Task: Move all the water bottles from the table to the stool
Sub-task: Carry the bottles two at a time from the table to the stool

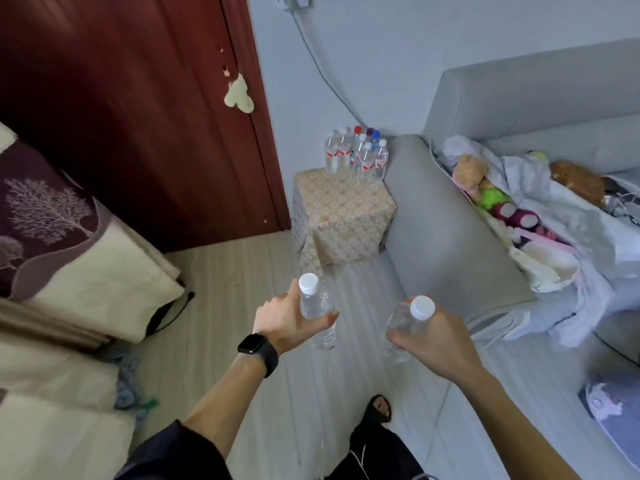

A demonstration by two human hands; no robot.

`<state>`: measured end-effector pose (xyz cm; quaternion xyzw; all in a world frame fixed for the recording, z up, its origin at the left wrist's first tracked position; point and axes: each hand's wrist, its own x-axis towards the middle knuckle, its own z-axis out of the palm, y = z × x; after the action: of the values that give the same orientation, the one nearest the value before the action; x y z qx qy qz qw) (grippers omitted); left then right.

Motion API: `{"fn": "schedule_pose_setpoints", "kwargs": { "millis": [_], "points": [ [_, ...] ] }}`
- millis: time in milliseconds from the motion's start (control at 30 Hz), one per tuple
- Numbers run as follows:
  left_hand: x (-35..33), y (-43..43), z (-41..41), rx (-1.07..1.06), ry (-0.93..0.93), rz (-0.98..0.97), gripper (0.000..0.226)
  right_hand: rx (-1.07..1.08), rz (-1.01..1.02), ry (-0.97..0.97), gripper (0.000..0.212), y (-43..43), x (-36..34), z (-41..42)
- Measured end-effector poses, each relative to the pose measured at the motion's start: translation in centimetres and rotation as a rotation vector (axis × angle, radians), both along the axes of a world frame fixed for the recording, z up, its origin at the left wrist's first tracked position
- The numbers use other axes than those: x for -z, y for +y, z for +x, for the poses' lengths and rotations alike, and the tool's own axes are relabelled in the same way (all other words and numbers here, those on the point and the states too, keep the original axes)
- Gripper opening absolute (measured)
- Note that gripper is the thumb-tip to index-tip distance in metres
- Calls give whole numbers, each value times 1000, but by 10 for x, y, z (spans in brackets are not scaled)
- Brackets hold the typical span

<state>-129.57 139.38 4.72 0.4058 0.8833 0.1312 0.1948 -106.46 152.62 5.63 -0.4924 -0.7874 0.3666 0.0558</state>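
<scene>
Ahead of me on the right I see a grey sofa (450, 220) with a heap of clothes and soft toys (540, 216) on its seat. On the far left is a dark red door (138, 98), and cream and purple bedding (86, 271) fills the near left. Between the door and the sofa arm stands the stool (341, 209), draped in a patterned cloth and just beside the sofa. A cluster of water bottles (356, 154) stands upright on the stool's far edge, against the wall; most have white caps, a few red or blue.

Both hands are held out in front of me over the pale floor (242, 271), well short of the stool. My left hand (284, 317), with a black watch (258, 348) on the wrist, has fingers and thumb wrapped round a clear white-capped bottle (317, 304). My right hand (440, 337) grips a second bottle (403, 320) of the same kind, tilted slightly.
</scene>
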Motion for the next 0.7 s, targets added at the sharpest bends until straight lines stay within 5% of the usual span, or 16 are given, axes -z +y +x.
{"fn": "schedule_pose_setpoints", "kwargs": {
  "millis": [500, 700],
  "points": [
    [37, 229, -111, -136, -86, -74, 83, -187, -96, -85, 56, 268, 29, -143],
    [55, 310, -197, -103, -141, -137, 84, -222, -146, -72, 47, 349, 35, -228]
  ]
}}
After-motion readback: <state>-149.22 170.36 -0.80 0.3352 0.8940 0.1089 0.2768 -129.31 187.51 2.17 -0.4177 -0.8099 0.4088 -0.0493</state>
